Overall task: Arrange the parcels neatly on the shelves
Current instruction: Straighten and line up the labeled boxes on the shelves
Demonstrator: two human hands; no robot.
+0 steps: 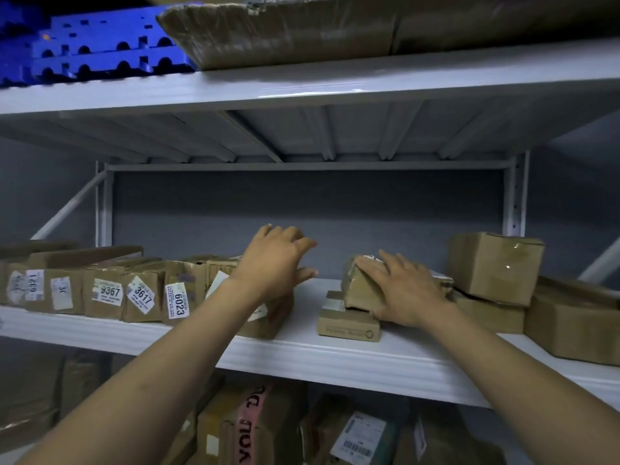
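Closest to me, below the arms, the taped parcels [255, 427] on the lower shelf are sitting packed tight together. Above them the person is reaching both arms over the front lip of the middle shelf [302, 350], the hands well apart with bare shelf between them.

The left hand [278, 263] is spreading its fingers, gripping nothing, over the last parcel [268, 317] at the right end of the labelled row [110, 293]. To my eye it is steadying that end so the row stands with its number stickers facing out, though the hand hides whether it is touching.

The right hand [402, 290] is lying flat on the small brown parcel [359, 286], fingers straight across its top. That parcel is resting crookedly on a flat box [349, 325], just beside the loose pile of boxes [493, 266] further right. I take it the palm is pressing down to slide the parcel left into the gap.

Higher and further back, the top shelf [302, 82] is carrying a large flat parcel [285, 35] and blue crates [94, 52].
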